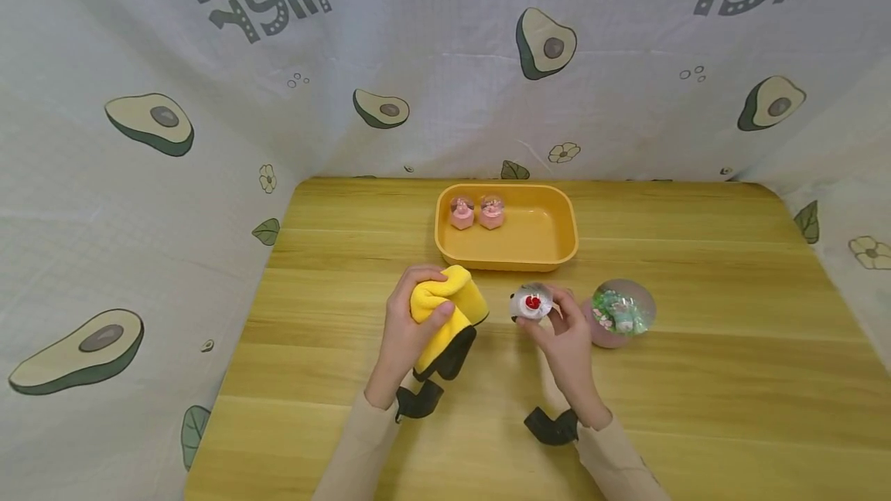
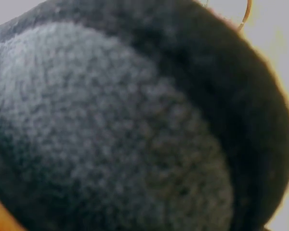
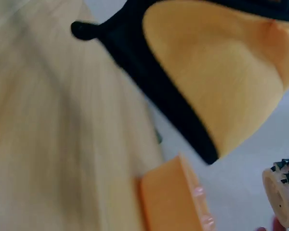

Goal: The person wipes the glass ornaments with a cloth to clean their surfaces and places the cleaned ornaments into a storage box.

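Note:
My left hand (image 1: 402, 331) grips a folded yellow cloth (image 1: 465, 298) with a black edge, thumb across its front. The cloth's grey side (image 2: 106, 130) fills most of the left wrist view. Between thumb and fingers, my right hand (image 1: 574, 342) pinches a small snow globe (image 1: 532, 301) with a red rose inside. Its round pale base (image 3: 279, 197) with dark trim shows at the right edge of the right wrist view. A short gap separates the globe from the cloth in the head view.
Behind the hands stands a yellow tray (image 1: 536, 230) with two small pink snow globes (image 1: 462, 213) at its left side. A larger snow globe (image 1: 622, 311) with a pink base sits just right of my right hand. Printed fabric (image 1: 445, 60) hangs around the wooden table (image 1: 731, 331).

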`<state>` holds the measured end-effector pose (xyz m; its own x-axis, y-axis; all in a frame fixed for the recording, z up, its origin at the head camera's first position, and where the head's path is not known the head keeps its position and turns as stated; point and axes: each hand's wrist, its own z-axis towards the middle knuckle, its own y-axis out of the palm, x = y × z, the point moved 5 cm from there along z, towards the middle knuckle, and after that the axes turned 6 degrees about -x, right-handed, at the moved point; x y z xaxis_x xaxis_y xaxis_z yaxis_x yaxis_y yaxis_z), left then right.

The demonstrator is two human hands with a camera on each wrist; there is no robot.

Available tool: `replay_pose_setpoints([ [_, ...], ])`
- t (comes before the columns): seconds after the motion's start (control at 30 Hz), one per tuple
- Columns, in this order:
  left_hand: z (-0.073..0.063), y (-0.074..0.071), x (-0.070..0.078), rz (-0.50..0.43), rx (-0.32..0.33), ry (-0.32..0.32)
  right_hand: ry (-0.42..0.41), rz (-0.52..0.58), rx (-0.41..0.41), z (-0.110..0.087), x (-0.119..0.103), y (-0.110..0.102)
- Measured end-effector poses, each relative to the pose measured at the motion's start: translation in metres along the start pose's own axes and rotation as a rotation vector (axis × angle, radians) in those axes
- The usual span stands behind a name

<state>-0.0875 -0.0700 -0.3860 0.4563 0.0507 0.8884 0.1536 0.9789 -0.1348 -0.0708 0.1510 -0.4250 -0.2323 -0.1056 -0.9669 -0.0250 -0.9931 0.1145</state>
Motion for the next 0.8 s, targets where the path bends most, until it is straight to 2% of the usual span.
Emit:
replay_pose_setpoints([
  [0.17,0.002,0.003,0.002,0.006,-0.012,0.036,-0.117,-0.043,-0.117,0.0,-0.026,0.012],
  [0.3,0.003,0.006,0.004,0.009,-0.026,0.046,-0.211,-0.152,-0.199,-0.001,-0.043,0.022],
  [0.4,0.004,0.009,0.006,0.018,-0.033,0.053,-0.241,-0.212,-0.214,-0.002,-0.049,0.026],
  [0.8,0.006,0.019,0.013,0.003,-0.071,0.059,-0.293,-0.279,-0.259,-0.002,-0.057,0.036],
])
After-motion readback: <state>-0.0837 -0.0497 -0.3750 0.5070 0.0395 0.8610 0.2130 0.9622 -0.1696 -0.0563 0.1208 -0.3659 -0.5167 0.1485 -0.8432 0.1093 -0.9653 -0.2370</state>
